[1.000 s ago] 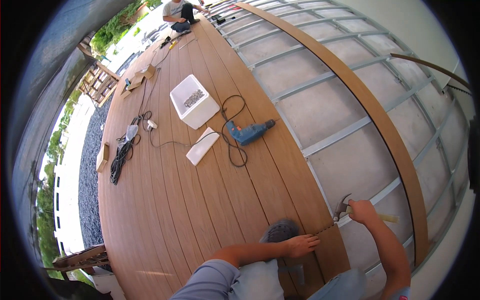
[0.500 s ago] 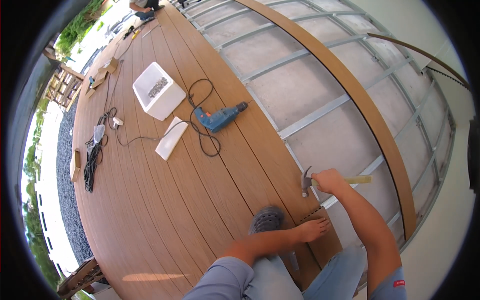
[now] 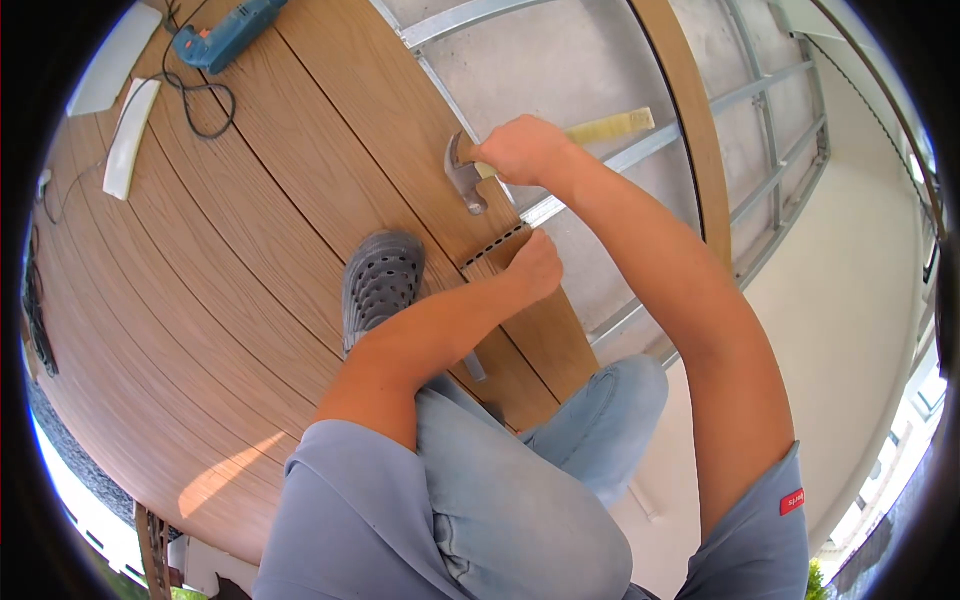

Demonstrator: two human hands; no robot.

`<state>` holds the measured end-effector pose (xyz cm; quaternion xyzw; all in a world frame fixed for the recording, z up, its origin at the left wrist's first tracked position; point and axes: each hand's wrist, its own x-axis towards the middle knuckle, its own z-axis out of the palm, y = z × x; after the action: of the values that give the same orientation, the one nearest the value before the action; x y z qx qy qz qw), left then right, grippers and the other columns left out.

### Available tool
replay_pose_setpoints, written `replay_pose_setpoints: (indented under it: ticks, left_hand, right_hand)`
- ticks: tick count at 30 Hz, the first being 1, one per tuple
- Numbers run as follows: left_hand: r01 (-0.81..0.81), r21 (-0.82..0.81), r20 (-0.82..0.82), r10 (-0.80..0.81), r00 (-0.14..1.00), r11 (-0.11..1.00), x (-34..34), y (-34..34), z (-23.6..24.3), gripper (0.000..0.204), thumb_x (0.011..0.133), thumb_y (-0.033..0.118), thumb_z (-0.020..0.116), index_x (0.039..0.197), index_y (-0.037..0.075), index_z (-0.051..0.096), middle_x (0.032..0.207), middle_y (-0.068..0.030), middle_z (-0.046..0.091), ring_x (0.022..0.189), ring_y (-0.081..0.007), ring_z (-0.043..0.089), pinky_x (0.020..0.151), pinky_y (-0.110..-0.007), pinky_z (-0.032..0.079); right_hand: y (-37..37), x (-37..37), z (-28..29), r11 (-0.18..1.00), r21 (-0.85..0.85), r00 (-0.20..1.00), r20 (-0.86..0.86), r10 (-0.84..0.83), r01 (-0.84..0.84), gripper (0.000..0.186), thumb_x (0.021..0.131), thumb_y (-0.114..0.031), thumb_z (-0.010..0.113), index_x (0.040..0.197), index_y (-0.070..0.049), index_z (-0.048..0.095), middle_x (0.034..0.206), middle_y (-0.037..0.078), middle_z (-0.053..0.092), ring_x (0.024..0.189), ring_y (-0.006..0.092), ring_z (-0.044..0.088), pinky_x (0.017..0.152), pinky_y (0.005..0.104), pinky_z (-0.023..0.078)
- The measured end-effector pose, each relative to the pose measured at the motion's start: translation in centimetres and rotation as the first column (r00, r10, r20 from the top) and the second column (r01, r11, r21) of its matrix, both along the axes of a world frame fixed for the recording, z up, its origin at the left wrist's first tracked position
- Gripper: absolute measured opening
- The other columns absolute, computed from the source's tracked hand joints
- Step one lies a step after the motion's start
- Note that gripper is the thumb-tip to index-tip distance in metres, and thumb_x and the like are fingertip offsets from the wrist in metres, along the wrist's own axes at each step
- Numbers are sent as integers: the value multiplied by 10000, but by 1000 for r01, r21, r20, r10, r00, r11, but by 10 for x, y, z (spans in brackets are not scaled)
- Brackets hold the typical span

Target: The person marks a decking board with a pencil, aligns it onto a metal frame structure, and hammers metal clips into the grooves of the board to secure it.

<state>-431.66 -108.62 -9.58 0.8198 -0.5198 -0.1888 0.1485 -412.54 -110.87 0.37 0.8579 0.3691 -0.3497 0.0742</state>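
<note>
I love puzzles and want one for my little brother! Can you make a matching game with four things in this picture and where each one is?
Things:
1. Claw hammer with grey metal head and pale yellow handle
2. Blue handheld power drill
3. Dark grey clog with holes
4. Long, narrow brown board

Places:
A. Partly hidden behind the left forearm
B. Across the silver metal frame
C. In the right hand
D. Near the picture's top left

Pairs: 1-C, 2-D, 3-A, 4-B

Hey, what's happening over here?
A person's right hand grips a claw hammer near its head. The left hand is at the end of a brown board where a row of dark holes shows. A blue drill lies on the decking, beside an open metal frame.
</note>
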Motion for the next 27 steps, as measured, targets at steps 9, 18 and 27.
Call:
replay_pose_setpoints:
  ticks: [9, 18, 27]
  left_hand:
    - [-3, 95, 13, 2, 1000, 996, -6, -3, 0, 301, 909, 214, 531, 1011, 48, 761, 1177, -203, 665, 1192, -371, 540, 1065, -594, 289]
    - [64, 147, -83, -52, 995, 987, -4, -3, 5, 321, 922, 203, 498, 1004, 37, 759, 1178, -227, 665, 1196, -409, 524, 1084, -623, 269]
    - [16, 59, 85, -21, 996, 998, -7, 2, 11, 288, 893, 196, 513, 904, 43, 757, 1015, -183, 702, 1025, -363, 596, 1049, -584, 313]
  right_hand:
    - [6, -44, -14, 983, -78, 983, -89, 162, -169, 184, 876, -107, 581, 1016, -156, 690, 878, 40, 726, 872, 276, 713, 718, 413, 570]
    - [2, -35, -22, 985, 89, 989, -26, -144, 146, 158, 844, -100, 603, 969, -118, 698, 868, 89, 721, 857, 309, 705, 708, 433, 562]
    - [-7, -39, -21, 987, 68, 988, -51, -143, 146, 154, 881, -120, 562, 942, -97, 702, 900, 91, 724, 874, 308, 704, 730, 436, 565]
